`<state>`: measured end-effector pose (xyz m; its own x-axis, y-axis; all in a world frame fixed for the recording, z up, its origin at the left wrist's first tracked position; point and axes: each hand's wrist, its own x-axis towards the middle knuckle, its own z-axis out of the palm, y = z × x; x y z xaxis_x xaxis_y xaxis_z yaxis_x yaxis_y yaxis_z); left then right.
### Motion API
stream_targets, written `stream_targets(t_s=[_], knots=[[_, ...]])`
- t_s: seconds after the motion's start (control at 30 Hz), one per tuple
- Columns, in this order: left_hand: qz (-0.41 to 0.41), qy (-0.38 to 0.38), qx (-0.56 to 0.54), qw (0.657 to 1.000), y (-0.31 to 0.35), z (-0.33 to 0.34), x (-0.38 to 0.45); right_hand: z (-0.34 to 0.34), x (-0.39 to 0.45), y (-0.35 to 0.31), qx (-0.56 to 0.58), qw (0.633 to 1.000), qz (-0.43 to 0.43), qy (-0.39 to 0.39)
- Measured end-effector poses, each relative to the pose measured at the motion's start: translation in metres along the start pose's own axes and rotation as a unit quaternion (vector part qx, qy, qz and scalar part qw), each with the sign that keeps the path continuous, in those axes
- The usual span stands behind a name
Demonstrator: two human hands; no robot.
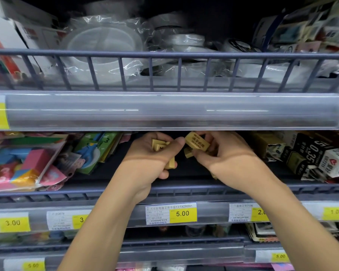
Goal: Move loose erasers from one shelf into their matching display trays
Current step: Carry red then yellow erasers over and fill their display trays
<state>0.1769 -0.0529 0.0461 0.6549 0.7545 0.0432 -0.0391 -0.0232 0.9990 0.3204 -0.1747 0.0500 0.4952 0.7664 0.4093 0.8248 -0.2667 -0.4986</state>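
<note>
Both forearms reach up from the bottom edge into the middle shelf (184, 189). Left hand (151, 159) is curled around a few tan erasers (160, 146), one poking out low by the fingers. Right hand (223, 159) pinches another tan eraser (197, 143) with printed text, plus a smaller one tucked underneath. Both hands sit nearly touching over the dark shelf floor. Colorful eraser packs (27, 163) are piled to the left, black and white boxes (311, 155) to the right. Up top, bagged clear plastic bowls (104, 45) sit behind the rail. Can't make out any tray; the price strip hides the shelf's back.
</note>
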Motion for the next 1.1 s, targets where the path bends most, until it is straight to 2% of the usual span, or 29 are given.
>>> stream_targets(t_s=[0.07,0.17,0.33,0.5,0.67,0.73,0.8,0.87,1.0,1.1], knots=[[0.000,0.004,-0.012,1.000,0.001,0.001,-0.001,0.007,-0.012,-0.008,0.085,0.995,-0.001,0.047],[0.007,0.005,-0.034,0.999,0.002,0.000,-0.003,0.015,-0.025,-0.024,0.165,0.985,-0.006,0.051],[0.020,-0.003,0.007,1.000,0.004,0.003,-0.007,0.019,-0.029,-0.040,0.170,0.984,-0.023,0.049],[0.008,0.011,0.009,1.000,0.004,0.000,-0.007,0.020,-0.029,-0.044,0.166,0.985,-0.045,0.005],[0.001,-0.004,-0.008,1.000,0.001,-0.001,-0.005,-0.003,-0.020,-0.030,0.188,0.976,-0.064,-0.087],[0.002,0.002,-0.009,1.000,0.001,-0.001,-0.003,-0.011,-0.010,-0.017,0.141,0.986,-0.042,-0.078],[0.010,0.003,-0.008,1.000,0.000,0.000,-0.001,-0.017,0.002,-0.003,-0.021,0.998,-0.013,-0.066],[0.018,0.002,-0.001,1.000,0.000,0.001,-0.001,-0.018,0.011,0.006,-0.164,0.983,0.002,-0.078],[0.032,-0.003,0.002,0.999,0.000,0.002,0.001,-0.007,0.022,0.009,-0.245,0.957,-0.052,-0.143],[0.036,-0.003,-0.014,0.999,0.000,0.002,0.000,0.002,0.032,0.008,-0.287,0.942,-0.052,-0.168]])
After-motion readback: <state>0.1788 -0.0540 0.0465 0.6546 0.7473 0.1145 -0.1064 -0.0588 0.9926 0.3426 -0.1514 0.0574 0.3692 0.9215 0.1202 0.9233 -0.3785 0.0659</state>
